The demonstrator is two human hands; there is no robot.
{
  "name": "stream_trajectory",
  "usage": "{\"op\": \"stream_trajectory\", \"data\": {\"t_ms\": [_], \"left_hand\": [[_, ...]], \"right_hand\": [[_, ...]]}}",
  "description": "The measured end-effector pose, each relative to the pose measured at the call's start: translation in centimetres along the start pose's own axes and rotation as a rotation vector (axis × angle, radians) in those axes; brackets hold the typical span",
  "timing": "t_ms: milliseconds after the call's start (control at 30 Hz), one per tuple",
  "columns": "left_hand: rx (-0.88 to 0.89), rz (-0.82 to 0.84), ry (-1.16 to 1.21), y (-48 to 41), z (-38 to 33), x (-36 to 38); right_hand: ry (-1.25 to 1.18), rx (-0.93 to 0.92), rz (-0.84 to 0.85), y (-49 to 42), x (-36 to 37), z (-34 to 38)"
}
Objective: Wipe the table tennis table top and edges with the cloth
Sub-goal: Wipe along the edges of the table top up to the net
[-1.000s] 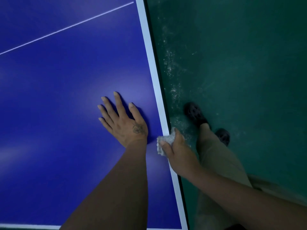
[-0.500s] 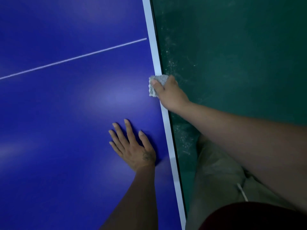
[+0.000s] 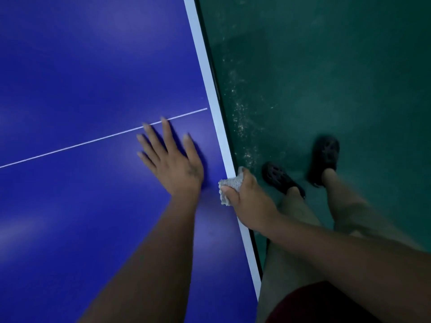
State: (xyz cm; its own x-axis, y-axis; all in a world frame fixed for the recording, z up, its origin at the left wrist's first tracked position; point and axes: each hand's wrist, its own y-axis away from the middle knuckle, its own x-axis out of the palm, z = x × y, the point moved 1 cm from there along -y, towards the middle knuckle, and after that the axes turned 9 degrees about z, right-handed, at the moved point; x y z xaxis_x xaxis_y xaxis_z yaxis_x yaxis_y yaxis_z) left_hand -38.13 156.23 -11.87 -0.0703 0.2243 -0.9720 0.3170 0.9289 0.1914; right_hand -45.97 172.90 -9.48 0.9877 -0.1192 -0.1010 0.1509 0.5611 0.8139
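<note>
right hand (image 3: 250,201) grips cloth (image 3: 229,185) at table (image 3: 81,66) edge | left hand (image 3: 173,159) flat on top

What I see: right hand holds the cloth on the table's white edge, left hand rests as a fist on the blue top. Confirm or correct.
The left hand is no fist: the head view shows it flat on the blue top, fingers spread. The rest stands: the right hand holds the cloth on the white edge.
</note>
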Motion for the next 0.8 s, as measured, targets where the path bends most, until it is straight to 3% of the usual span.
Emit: {"op": "stream_trajectory", "data": {"t_ms": [233,367,567,667,800], "left_hand": [[-0.074,-0.026,-0.005,-15.8,-6.0,-2.0],[-0.093,-0.046,-0.011,-16.8,-6.3,-2.4],[-0.118,-0.053,-0.031,-16.6,-6.6,-2.8],[-0.109,-0.068,-0.026,-16.4,-6.5,-2.7],[-0.093,-0.078,-0.003,-16.2,-6.5,-2.7]], "right_hand": [[-0.113,-0.049,-0.092,-4.8,-2.9,5.2],[-0.213,-0.081,-0.134,-9.8,-6.2,10.7],[-0.157,-0.081,-0.169,-18.7,-14.0,20.6],[-0.157,-0.096,-0.169,-18.9,-14.4,20.9],[-0.151,-0.209,-0.179,-14.2,-10.7,15.1]]}}
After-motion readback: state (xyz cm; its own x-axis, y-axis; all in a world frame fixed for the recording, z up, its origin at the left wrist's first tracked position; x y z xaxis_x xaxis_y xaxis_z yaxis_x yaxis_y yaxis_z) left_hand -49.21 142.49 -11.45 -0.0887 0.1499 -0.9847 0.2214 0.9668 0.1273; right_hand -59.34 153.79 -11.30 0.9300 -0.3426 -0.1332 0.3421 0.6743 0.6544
